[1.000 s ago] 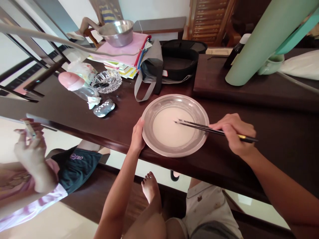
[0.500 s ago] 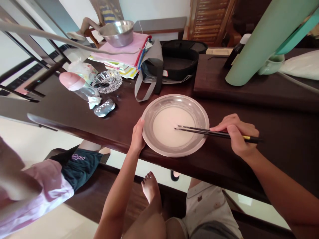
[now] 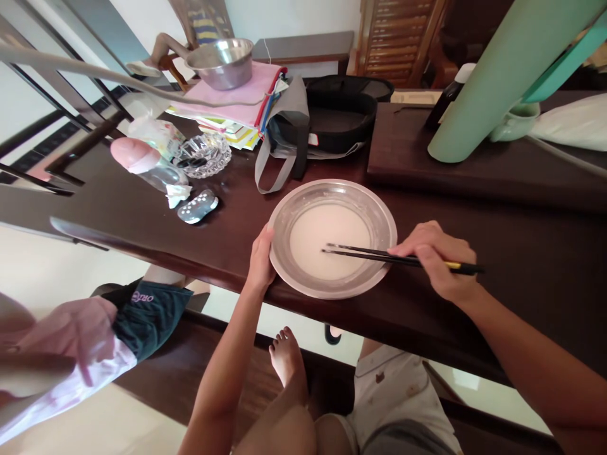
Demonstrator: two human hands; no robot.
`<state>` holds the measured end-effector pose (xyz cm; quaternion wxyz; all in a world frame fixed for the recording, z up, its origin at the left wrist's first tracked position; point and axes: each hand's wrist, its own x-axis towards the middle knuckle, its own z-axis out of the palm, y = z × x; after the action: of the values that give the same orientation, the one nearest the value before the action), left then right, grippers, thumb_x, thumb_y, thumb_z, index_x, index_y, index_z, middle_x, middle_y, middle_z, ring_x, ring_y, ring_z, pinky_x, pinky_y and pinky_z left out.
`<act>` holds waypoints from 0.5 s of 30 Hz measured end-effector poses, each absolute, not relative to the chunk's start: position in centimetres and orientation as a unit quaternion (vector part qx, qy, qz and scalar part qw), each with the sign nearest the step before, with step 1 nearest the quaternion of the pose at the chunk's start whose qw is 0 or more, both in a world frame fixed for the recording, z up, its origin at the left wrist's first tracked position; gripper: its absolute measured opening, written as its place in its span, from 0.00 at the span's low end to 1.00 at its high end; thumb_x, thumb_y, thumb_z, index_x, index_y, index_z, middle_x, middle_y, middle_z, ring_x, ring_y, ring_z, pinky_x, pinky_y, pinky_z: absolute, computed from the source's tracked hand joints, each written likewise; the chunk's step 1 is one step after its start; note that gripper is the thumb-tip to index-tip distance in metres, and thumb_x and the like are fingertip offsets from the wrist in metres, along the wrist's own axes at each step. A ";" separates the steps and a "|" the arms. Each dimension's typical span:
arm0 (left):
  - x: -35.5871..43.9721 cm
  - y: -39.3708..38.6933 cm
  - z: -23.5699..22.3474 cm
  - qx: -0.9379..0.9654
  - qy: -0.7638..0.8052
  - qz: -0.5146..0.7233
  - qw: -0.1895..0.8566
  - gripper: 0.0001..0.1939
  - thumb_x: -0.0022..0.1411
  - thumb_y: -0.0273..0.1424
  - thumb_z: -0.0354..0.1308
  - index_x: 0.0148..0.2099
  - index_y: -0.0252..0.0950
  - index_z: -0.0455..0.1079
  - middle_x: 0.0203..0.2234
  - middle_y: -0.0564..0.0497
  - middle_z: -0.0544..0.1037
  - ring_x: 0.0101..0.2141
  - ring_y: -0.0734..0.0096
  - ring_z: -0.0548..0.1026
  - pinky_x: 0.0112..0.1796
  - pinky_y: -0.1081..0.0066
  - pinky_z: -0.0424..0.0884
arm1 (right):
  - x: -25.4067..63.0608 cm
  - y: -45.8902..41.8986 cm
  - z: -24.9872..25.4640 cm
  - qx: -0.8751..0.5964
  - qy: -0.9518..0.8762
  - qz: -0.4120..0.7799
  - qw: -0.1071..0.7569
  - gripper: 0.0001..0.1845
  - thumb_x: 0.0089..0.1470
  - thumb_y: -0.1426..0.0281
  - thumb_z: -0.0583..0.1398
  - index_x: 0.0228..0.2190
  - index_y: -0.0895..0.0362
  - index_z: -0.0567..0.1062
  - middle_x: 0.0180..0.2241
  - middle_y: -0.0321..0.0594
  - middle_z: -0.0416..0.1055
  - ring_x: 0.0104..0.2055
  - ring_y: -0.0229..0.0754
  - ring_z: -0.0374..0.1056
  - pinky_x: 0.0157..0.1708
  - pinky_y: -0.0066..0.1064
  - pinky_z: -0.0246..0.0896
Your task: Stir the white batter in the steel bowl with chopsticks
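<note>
A wide metal basin with a pale rim stands near the front edge of the dark table. Inside it lies a milky white liquid. My left hand grips the basin's left rim, thumb on top, the other fingers mostly hidden beneath. In my right hand is a pair of black chopsticks with a gold band, held to the right of the basin. The chopsticks point left across the rim, and their tips are at the liquid, slightly apart.
Behind the basin sits a black and grey bag. Further left are a game controller, a glass ashtray, a pink-capped bottle and a steel bowl on books. A green cylinder leans in at right. Another person sits at left.
My right hand has shifted left and slightly downward, bringing the chopstick tips further left in the liquid. My left hand stays on the rim. The person at left has moved slightly.
</note>
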<state>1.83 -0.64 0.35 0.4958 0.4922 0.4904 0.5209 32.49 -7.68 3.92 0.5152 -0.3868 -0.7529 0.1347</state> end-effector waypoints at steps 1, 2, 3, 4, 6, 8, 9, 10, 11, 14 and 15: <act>1.8 -0.6 0.3 0.490 0.489 0.520 0.501 0.20 0.66 0.43 0.55 0.51 0.36 0.77 0.48 0.47 0.81 0.52 0.54 0.75 0.52 0.62 0.71 | 32.3 -7.7 4.0 -0.391 -0.769 0.131 0.488 0.10 0.61 0.74 0.57 0.35 0.51 0.78 0.34 0.36 0.82 0.29 0.43 0.73 0.35 0.43 0.60; 1.8 -0.6 0.2 0.488 0.488 0.519 0.504 0.20 0.66 0.43 0.55 0.51 0.36 0.77 0.48 0.47 0.81 0.52 0.54 0.75 0.52 0.62 0.71 | 32.2 -7.7 4.1 -0.398 -0.781 0.123 0.465 0.08 0.60 0.74 0.58 0.36 0.51 0.78 0.36 0.37 0.82 0.31 0.43 0.74 0.35 0.42 0.60; 1.8 -0.6 0.2 0.488 0.486 0.519 0.506 0.21 0.66 0.43 0.55 0.51 0.36 0.77 0.48 0.46 0.81 0.52 0.54 0.75 0.52 0.63 0.71 | 32.2 -7.6 4.1 -0.409 -0.785 0.112 0.453 0.08 0.60 0.73 0.59 0.36 0.51 0.78 0.37 0.37 0.82 0.32 0.44 0.74 0.36 0.42 0.60; 1.8 -0.6 0.2 0.488 0.485 0.519 0.507 0.21 0.66 0.44 0.55 0.52 0.36 0.77 0.48 0.46 0.81 0.52 0.54 0.75 0.52 0.62 0.71 | 32.3 -7.6 4.1 -0.415 -0.782 0.101 0.454 0.07 0.60 0.73 0.59 0.36 0.51 0.78 0.37 0.37 0.82 0.33 0.44 0.75 0.36 0.42 0.60; 1.8 -0.6 0.2 0.484 0.483 0.522 0.509 0.21 0.65 0.43 0.56 0.51 0.36 0.77 0.48 0.46 0.81 0.51 0.54 0.76 0.51 0.62 0.71 | 32.6 -7.5 3.9 -0.417 -0.759 0.089 0.493 0.09 0.61 0.73 0.58 0.34 0.51 0.78 0.33 0.37 0.82 0.31 0.44 0.74 0.35 0.43 0.60; 1.9 -0.7 0.3 0.480 0.478 0.525 0.516 0.20 0.65 0.43 0.56 0.52 0.36 0.77 0.47 0.47 0.82 0.51 0.54 0.76 0.51 0.62 0.71 | 32.9 -7.5 3.7 -0.404 -0.732 0.094 0.541 0.12 0.62 0.73 0.55 0.33 0.51 0.78 0.29 0.36 0.81 0.27 0.43 0.72 0.34 0.43 0.60; 1.9 -0.7 0.3 0.479 0.476 0.524 0.518 0.20 0.65 0.43 0.56 0.52 0.37 0.77 0.47 0.47 0.82 0.51 0.54 0.76 0.51 0.62 0.71 | 32.9 -7.5 3.7 -0.394 -0.728 0.103 0.552 0.13 0.62 0.73 0.55 0.33 0.50 0.78 0.28 0.36 0.80 0.26 0.43 0.71 0.34 0.44 0.60; 1.9 -0.7 0.4 0.481 0.478 0.523 0.515 0.20 0.65 0.43 0.56 0.52 0.37 0.77 0.47 0.47 0.82 0.51 0.54 0.76 0.52 0.62 0.71 | 32.8 -7.6 3.7 -0.386 -0.732 0.113 0.550 0.13 0.62 0.74 0.54 0.33 0.50 0.78 0.28 0.36 0.81 0.26 0.43 0.71 0.34 0.44 0.61; 1.9 -0.7 0.4 0.485 0.483 0.522 0.509 0.20 0.65 0.43 0.56 0.51 0.36 0.77 0.47 0.47 0.82 0.52 0.54 0.75 0.52 0.62 0.71 | 32.6 -7.6 3.8 -0.382 -0.744 0.124 0.534 0.13 0.62 0.74 0.55 0.33 0.50 0.78 0.29 0.36 0.81 0.27 0.43 0.72 0.34 0.43 0.61; 1.8 -0.7 0.4 0.491 0.497 0.521 0.490 0.20 0.65 0.42 0.55 0.51 0.36 0.78 0.48 0.46 0.81 0.53 0.53 0.74 0.53 0.61 0.70 | 32.1 -7.7 4.1 -0.392 -0.789 0.124 0.456 0.09 0.60 0.74 0.58 0.36 0.50 0.78 0.35 0.36 0.83 0.32 0.43 0.75 0.36 0.42 0.61; 1.8 -0.6 0.3 0.492 0.496 0.522 0.489 0.20 0.66 0.42 0.55 0.51 0.36 0.78 0.48 0.46 0.81 0.53 0.53 0.74 0.54 0.61 0.70 | 32.1 -7.7 4.1 -0.402 -0.792 0.116 0.445 0.08 0.60 0.73 0.59 0.36 0.50 0.78 0.36 0.37 0.83 0.33 0.44 0.75 0.36 0.42 0.61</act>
<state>1.83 -0.64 0.35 0.4892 0.4919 0.4964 0.5218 32.05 -7.66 4.13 0.4448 -0.4016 -0.7921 0.1158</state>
